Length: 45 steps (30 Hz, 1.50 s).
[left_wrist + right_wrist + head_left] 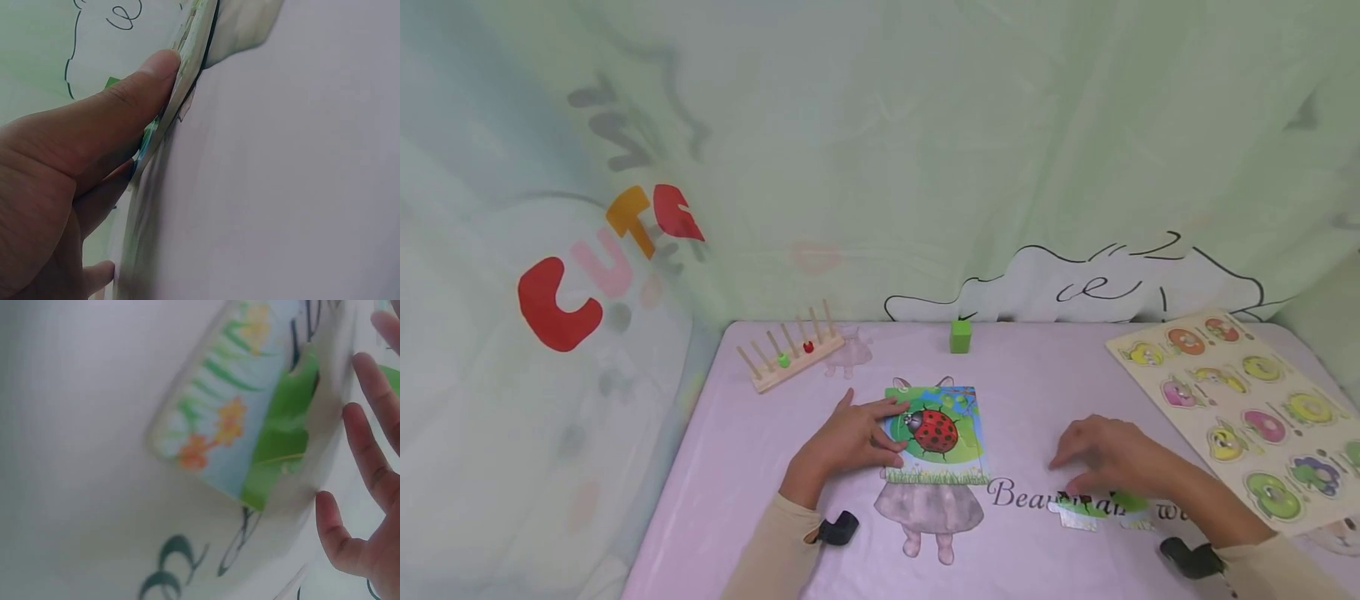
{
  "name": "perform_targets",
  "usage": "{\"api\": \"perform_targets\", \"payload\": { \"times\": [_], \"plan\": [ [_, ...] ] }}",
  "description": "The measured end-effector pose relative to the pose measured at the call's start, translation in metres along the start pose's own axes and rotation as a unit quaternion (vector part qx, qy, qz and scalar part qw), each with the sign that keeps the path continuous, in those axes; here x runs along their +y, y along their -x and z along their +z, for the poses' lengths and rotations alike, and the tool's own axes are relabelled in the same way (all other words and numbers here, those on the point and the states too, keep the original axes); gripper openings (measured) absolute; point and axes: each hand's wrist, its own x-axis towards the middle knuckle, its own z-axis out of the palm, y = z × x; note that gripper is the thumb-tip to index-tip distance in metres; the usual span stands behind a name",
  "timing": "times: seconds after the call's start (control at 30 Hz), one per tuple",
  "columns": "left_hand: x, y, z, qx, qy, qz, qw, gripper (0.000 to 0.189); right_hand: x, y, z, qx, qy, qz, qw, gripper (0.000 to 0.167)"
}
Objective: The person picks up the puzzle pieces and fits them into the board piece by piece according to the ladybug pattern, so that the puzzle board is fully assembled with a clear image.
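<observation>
A square ladybug picture board (934, 450) lies in the middle of the table. My left hand (853, 433) rests at its left edge, fingers spread and fingertips on the picture. In the left wrist view the thumb of the left hand (94, 137) touches the edge of the board (187, 75). To the right, my right hand (1108, 454) hovers over loose jigsaw pieces (1078, 521), partly covering them. In the right wrist view a jigsaw piece (219, 419) with orange flowers and green lies beside the spread fingers of the right hand (375, 506), which hold nothing.
A wooden peg rack (801, 358) with green and red beads stands at the back left. Behind the board is a green block (960, 337). A wooden fruit puzzle board (1217, 400) fills the right side. Curtains (880, 167) hang around the table (700, 500).
</observation>
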Motion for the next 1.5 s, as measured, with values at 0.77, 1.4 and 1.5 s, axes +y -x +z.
{"api": "perform_targets", "payload": {
  "times": [0.77,1.4,1.5],
  "plan": [
    [0.001,-0.001,-0.002,-0.004,0.01,0.003,0.9999,0.027,0.004,0.006,0.008,-0.045,-0.028,-0.016,0.9985,0.045],
    [-0.001,0.0,0.0,-0.007,0.017,-0.003,0.9998,0.026,0.01,0.005,0.003,-0.038,-0.092,0.004,0.995,0.029],
    [0.001,0.0,-0.001,-0.009,0.017,-0.004,0.9998,0.026,0.009,0.002,0.001,-0.036,-0.093,-0.032,0.9945,0.026]
  ]
}}
